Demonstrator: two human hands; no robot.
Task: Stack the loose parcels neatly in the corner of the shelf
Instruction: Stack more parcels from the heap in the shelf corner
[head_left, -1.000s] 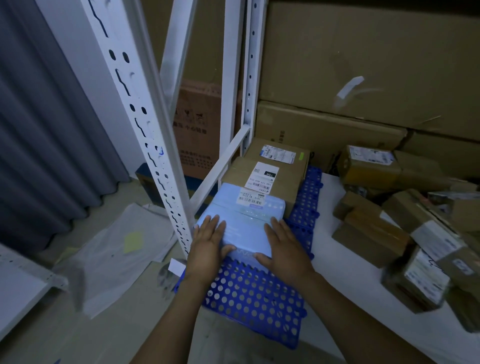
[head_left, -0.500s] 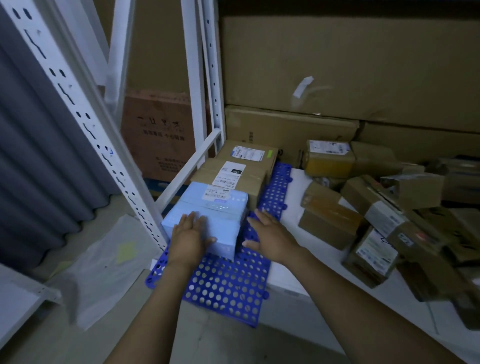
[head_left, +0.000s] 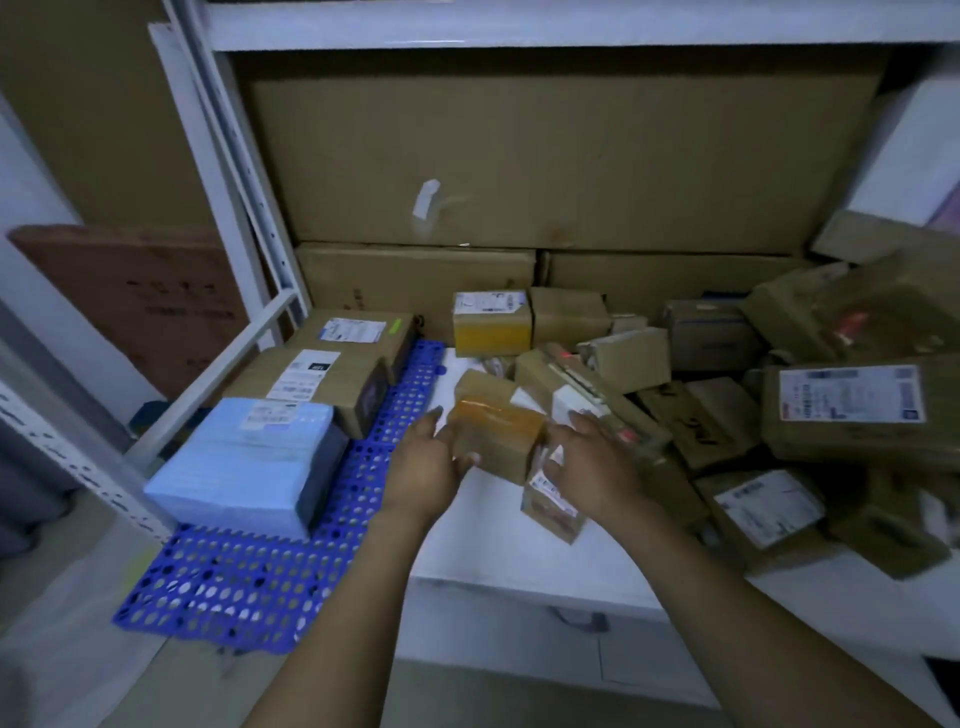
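Our left hand (head_left: 423, 465) lies with straight fingers along the left face of a small cardboard parcel (head_left: 496, 434), thumb at its lower front edge. Our right hand (head_left: 595, 467) flanks the other side, fingers also uncurled. Blur keeps us from telling whether the right fingers touch it. The parcel, a squat brown block banded in glossy orange tape, sits on the smooth white shelf (head_left: 483, 540) at the near left edge of a heap of parcels (head_left: 779, 415). Our right palm hides part of a labelled box (head_left: 550, 506) below it. The heap is dim, its labels unreadable, and is cut off at the right. To the left, a blue plastic mat (head_left: 249, 582) pierced with round holes carries a pale blue parcel (head_left: 244, 462) and two brown parcels (head_left: 332, 374) in a row running into the shelf's corner.
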